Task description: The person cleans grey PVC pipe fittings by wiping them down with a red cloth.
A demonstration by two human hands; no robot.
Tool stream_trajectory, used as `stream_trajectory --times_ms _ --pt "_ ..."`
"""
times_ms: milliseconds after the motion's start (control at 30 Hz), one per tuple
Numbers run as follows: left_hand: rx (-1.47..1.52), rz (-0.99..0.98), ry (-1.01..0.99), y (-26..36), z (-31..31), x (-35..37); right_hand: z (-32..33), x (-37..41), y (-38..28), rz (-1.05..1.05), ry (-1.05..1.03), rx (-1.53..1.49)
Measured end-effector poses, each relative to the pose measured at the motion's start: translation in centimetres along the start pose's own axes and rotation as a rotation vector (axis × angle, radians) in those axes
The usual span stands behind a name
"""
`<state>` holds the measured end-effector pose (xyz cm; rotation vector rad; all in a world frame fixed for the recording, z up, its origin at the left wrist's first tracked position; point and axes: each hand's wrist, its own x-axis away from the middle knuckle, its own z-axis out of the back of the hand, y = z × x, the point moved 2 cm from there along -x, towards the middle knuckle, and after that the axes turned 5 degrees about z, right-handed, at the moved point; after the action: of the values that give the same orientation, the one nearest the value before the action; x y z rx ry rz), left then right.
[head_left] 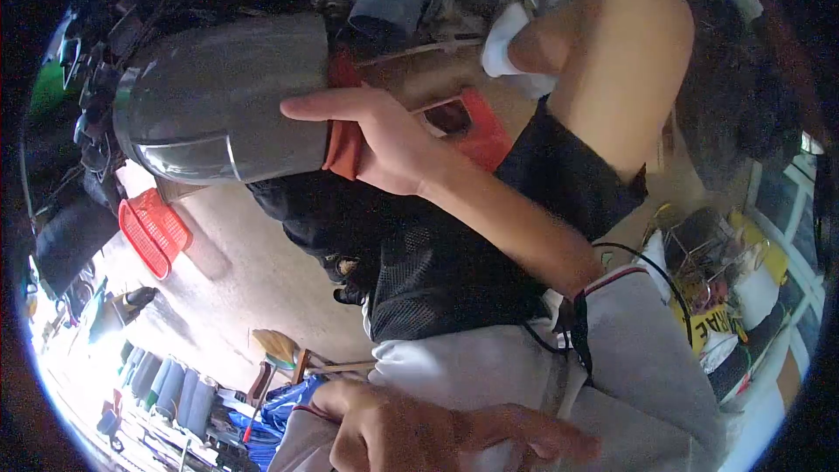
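A large glossy grey, rounded thing [227,96] fills the upper left, with a red-orange flap [343,153] at its right end. My right hand [384,135] grips this flap, palm partly showing, thumb laid over the grey surface and the other fingers mostly hidden behind the flap. At the bottom, in front of the pale shirt [647,367], my left hand [419,433] has one or two fingers stretched toward the right and the others bent. Nothing shows in it, and its lower part is cut off by the frame.
A red plastic basket [156,232] is on the floor at left. A red box-like thing [476,131] lies near my bare leg [620,61]. Grey rolls [175,393] and blue sheeting [271,415] are at lower left. Mixed items and a yellow bag [712,328] are at right.
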<state>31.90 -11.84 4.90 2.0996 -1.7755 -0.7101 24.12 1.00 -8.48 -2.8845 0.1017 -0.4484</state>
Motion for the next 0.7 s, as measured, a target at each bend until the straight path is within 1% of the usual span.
stream_trajectory --times_ms 100,267,333,533,633,700 --pt "-0.009 -0.003 0.015 0.2 0.1 0.2 0.7 -0.7 0.6 -0.043 0.026 0.027" --pt "-0.022 -0.008 0.032 0.5 0.2 0.5 0.1 -0.3 0.2 0.029 -0.069 -0.035" --pt "-0.029 -0.009 0.036 0.5 0.2 0.6 0.1 -0.4 0.3 0.047 -0.073 -0.007" --pt "-0.045 -0.019 0.041 0.8 0.3 1.0 -0.1 -0.1 0.1 0.03 -0.067 -0.044" --pt "-0.051 -0.027 0.042 0.9 0.3 1.0 0.3 -0.1 0.2 0.008 -0.018 -0.008" --pt "-0.056 -0.031 0.045 0.9 0.3 1.0 0.5 -0.2 0.1 0.0 -0.051 -0.018"
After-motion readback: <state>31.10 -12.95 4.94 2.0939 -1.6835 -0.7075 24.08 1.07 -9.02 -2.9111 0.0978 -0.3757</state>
